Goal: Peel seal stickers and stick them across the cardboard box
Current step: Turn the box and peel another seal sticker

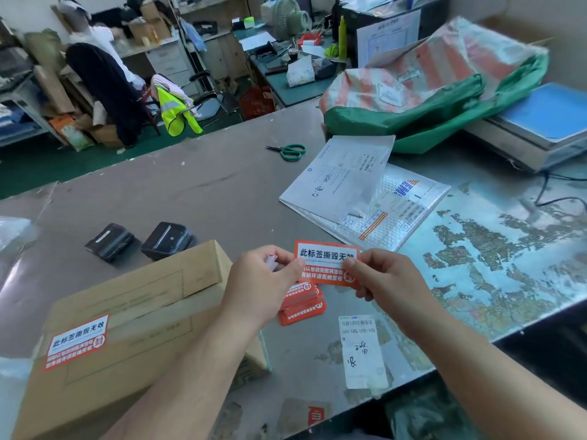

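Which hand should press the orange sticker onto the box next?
Probably the left hand: it pinches the orange rectangular seal sticker beside the brown cardboard box. The right hand, pinching the other edge, sits farther from it.

The cardboard box (133, 315) sits left on the table (222, 192). A sticker stack (301, 304) lies just right of it. Scissors (290, 151) lie far behind.

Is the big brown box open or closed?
Closed. The cardboard box has its top flaps lying flat, and one orange seal sticker is stuck over its left end.
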